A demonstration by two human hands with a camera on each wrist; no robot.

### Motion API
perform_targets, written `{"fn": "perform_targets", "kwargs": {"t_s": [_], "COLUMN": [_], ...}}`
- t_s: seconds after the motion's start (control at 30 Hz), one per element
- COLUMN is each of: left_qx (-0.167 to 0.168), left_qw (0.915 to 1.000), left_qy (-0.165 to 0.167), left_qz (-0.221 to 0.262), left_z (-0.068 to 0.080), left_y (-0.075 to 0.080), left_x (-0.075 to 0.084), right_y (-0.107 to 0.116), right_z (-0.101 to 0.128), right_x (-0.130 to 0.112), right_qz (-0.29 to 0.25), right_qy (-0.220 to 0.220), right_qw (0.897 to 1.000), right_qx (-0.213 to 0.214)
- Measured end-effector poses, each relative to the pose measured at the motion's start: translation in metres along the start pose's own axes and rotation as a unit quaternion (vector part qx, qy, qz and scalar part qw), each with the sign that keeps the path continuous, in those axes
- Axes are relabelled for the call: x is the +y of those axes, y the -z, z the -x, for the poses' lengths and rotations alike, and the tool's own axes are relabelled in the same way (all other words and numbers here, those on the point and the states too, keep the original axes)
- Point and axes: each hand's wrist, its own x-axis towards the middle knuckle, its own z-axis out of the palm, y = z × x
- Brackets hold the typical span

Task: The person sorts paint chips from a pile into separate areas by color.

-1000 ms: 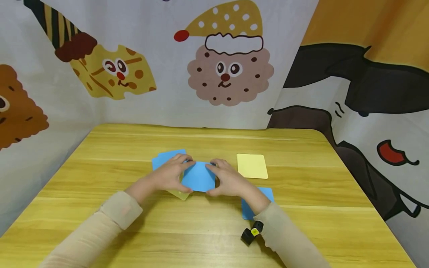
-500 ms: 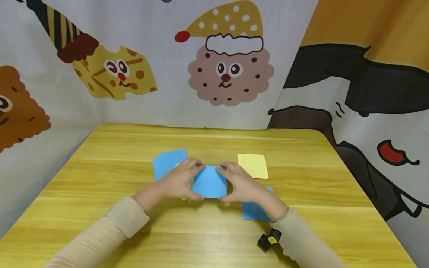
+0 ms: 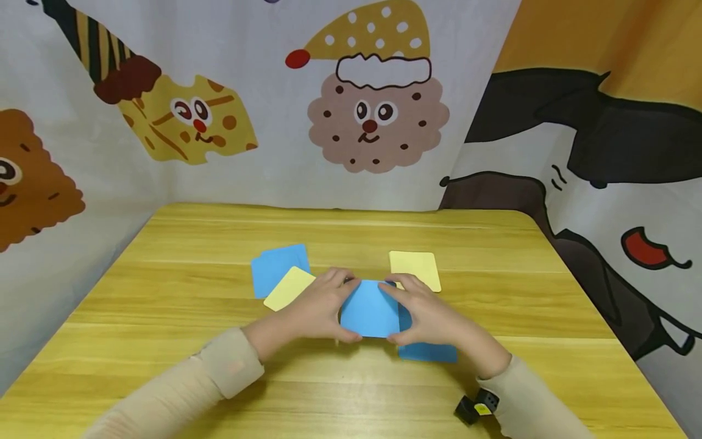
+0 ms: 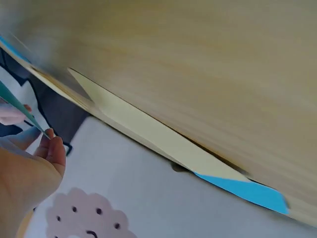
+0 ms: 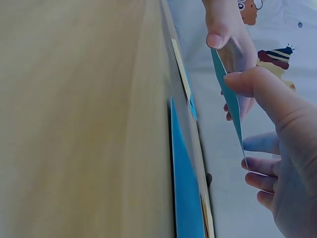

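A square blue card (image 3: 369, 310) is held above the table by both hands. My left hand (image 3: 323, 308) pinches its left side, thumb at the near edge and fingers at the far edge. On the opposite side my right hand (image 3: 430, 311) grips it the same way. Seen edge-on in the right wrist view, the card (image 5: 230, 99) is thin and stands clear of the tabletop. Below and behind my right hand, another blue card (image 3: 428, 352) lies partly hidden. Left of my left hand, a yellow card (image 3: 287, 288) overlaps some blue cards (image 3: 274, 268).
A yellow card (image 3: 415, 265) lies on the wooden table (image 3: 219, 390) behind my right hand. A small black device with a yellow mark (image 3: 477, 408) is at the right sleeve. Printed cloth (image 3: 378, 189) hangs along the far table edge.
Both hands have carried the blue card rightward and toward me, away from the left pile. The yellow card on that pile has come into fuller view.
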Motion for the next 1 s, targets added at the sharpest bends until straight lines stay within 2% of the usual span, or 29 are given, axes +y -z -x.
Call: {"fn": "perform_targets", "kwargs": {"t_s": [0.33, 0.53, 0.77, 1.0], "left_qx": [-0.012, -0.03, -0.04, -0.05], "left_qw": [0.9983, 0.9964, 0.9904, 0.986], "left_qy": [-0.042, -0.052, -0.069, -0.066], "left_qz": [-0.039, -0.061, -0.113, -0.145], "left_z": [-0.018, -0.029, -0.04, -0.048], "left_y": [-0.019, -0.03, -0.043, -0.048], "left_x": [0.031, 0.047, 0.059, 0.069], "right_y": [0.009, 0.012, 0.015, 0.018], "right_z": [0.039, 0.058, 0.073, 0.077], "right_x": [0.011, 0.02, 0.027, 0.031], "right_qz": [-0.003, 0.003, 0.021, 0.017], "right_qy": [-0.02, -0.031, -0.036, -0.049], "right_qw": [1.0, 0.999, 0.999, 0.997], "right_qx": [-0.017, -0.021, -0.032, -0.053]}}
